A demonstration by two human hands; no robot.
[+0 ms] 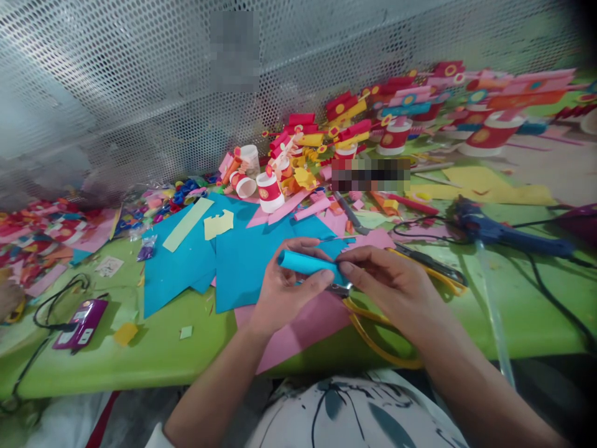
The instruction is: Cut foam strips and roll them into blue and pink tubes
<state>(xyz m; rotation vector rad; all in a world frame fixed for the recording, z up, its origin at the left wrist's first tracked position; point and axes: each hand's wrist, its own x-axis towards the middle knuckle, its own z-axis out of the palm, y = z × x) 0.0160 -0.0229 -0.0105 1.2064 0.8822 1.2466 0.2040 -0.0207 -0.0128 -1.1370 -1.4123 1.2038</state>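
Observation:
A small blue paper tube [305, 264] lies across the fingers of my left hand [284, 289], whose thumb presses along its near side. At the tube's right end, the thumb and fingertips of my right hand [385, 277] are pinched together on its edge. Below my hands are yellow-handled scissors [385, 354], partly hidden by my right hand and wrist. Blue paper sheets [249, 258] spread under and left of my left hand, with a pink sheet [298, 336] nearer to me. A dark utility knife [433, 264] rests just beyond my right hand.
Decorated red-and-white paper cups [394, 135] with rolled-paper pieces stand along the back. A blue glue gun [508, 230] with a clear glue stick and cables lies at right. A purple device [81, 323] with a cord sits at left. Behind rises a perforated metal panel [153, 87].

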